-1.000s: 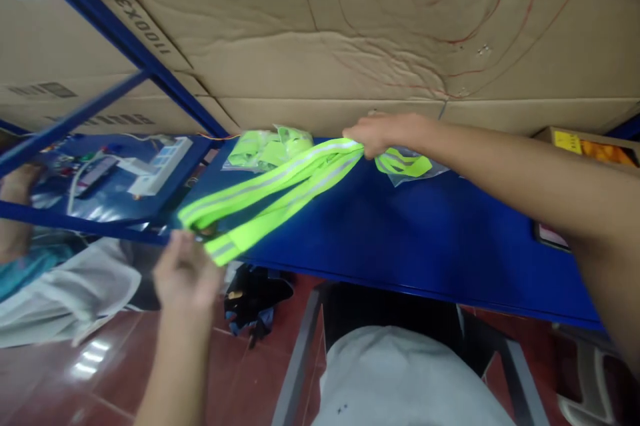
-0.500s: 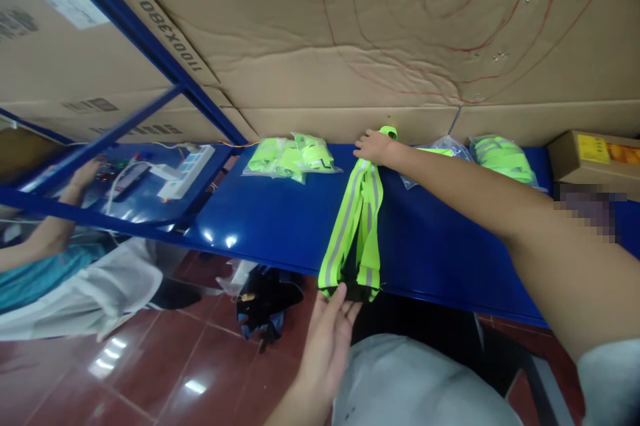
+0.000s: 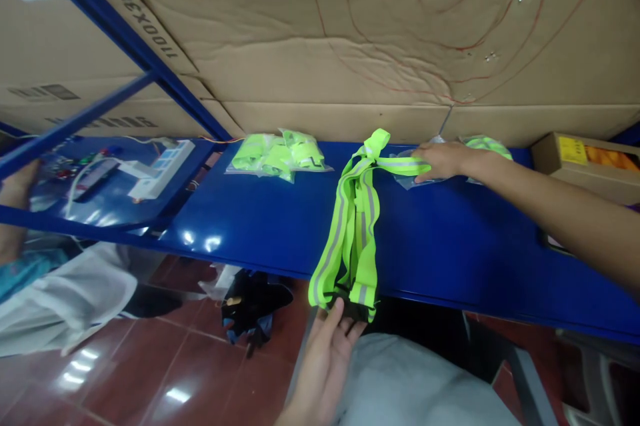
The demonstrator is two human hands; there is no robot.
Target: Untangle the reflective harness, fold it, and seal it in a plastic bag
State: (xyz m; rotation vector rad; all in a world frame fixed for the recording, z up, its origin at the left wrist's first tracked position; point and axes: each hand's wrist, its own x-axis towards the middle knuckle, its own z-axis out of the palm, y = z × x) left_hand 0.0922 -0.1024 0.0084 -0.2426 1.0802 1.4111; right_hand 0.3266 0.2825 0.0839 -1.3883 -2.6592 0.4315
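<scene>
A neon-yellow reflective strap vest with grey stripes lies lengthwise over the blue table, its long straps bunched together. My left hand pinches its black end at the table's front edge, thumb on top. At the far end the straps gather in a loop, and one strap runs sideways from there. My right hand closes on the end of that sideways strap; its fingertips are partly hidden. Beneath that hand lies a clear plastic bag.
Bagged neon vests lie at the back left, another bagged bundle behind my right wrist. A cardboard box stands right. Beyond the blue frame are a power strip and another person's arm. Cardboard walls the back.
My right hand has left the gathered far end and moved right, onto the sideways strap. My left hand still holds the black end. The view has shifted slightly.
</scene>
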